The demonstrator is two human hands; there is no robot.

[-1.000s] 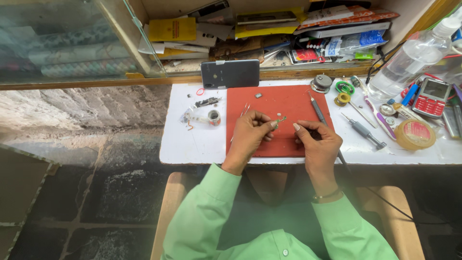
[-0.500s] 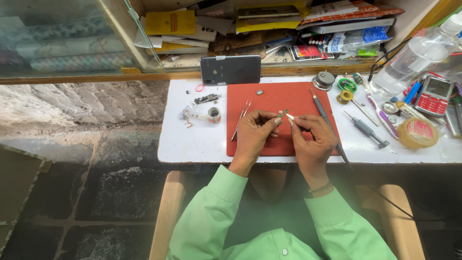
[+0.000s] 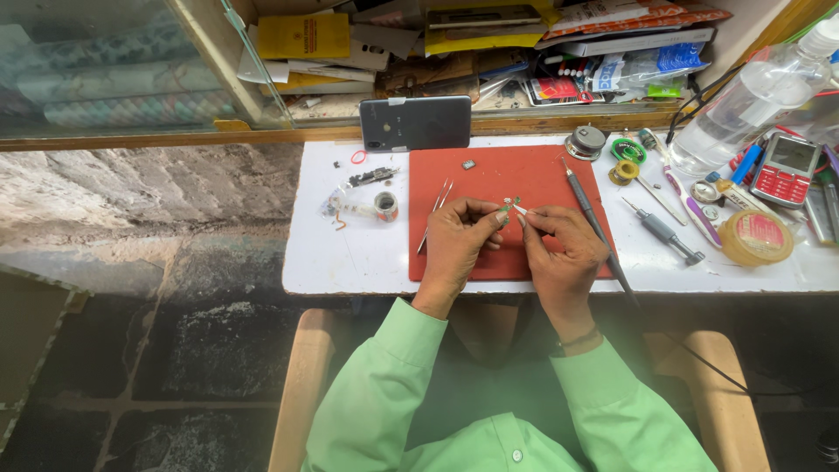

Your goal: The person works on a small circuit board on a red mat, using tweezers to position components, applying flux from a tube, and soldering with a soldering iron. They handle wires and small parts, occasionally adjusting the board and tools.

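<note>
Over the red mat [image 3: 511, 188] on the white surface [image 3: 350, 258], left hand [image 3: 459, 240] and right hand [image 3: 559, 253] pinch a small part [image 3: 514, 206], perhaps metal; phone [image 3: 415, 122] at 12 o'clock, stone floor [image 3: 131, 218] at 9.

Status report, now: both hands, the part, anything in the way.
Left hand and right hand pinch a small part together above the red mat. Tweezers lie left, soldering iron right. Nothing blocking.

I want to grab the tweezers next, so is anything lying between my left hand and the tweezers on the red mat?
Nothing visible does. The tweezers lie on the red mat just beside the left hand, with only bare mat between them. Both hands pinch a tiny part, the right hand included.
</note>
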